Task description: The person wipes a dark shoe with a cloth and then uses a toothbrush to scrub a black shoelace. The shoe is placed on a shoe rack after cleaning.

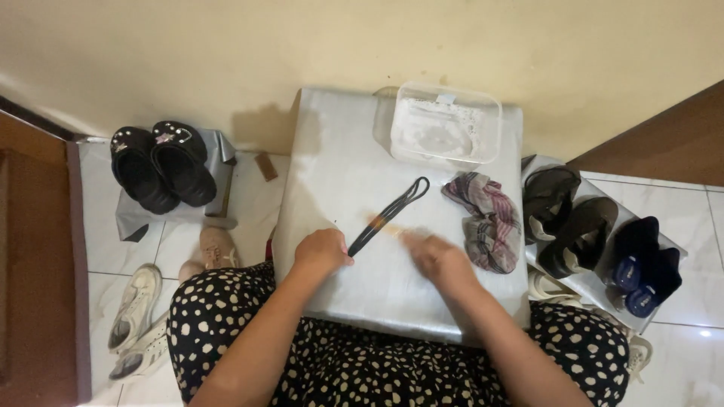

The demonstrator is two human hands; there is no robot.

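Far out past my left hand, a pair of black rubber clogs (162, 162) sits on a grey wrapped block against the wall, and below them white sneakers (136, 320) lie on the tiled floor beside my knee, all out of my working space.

My left hand (323, 252) is curled shut on the near end of a long black flat shoelace (388, 215), doubled into a loop. I pin that end against the silver-grey foil-covered board (332, 173) on my lap, so the lace lies taut and straight, running up and away to the right of my fingers.

My right hand (437, 256) is blurred with motion just across the lace from my left. It seems to grip a small brush with a pale orange handle (381, 224) that meets the lace, but I cannot tell how tightly my fingers close.

Beyond both hands, at the board's far edge, stands a clear plastic rectangular tub with whitish powder (446, 124), within reach but clear of my strokes. Just right of my right hand lies a crumpled striped grey and pink cloth (486, 218). Farther right, dark brown shoes (569, 218) and navy slippers (645, 264) rest on another wrapped block.
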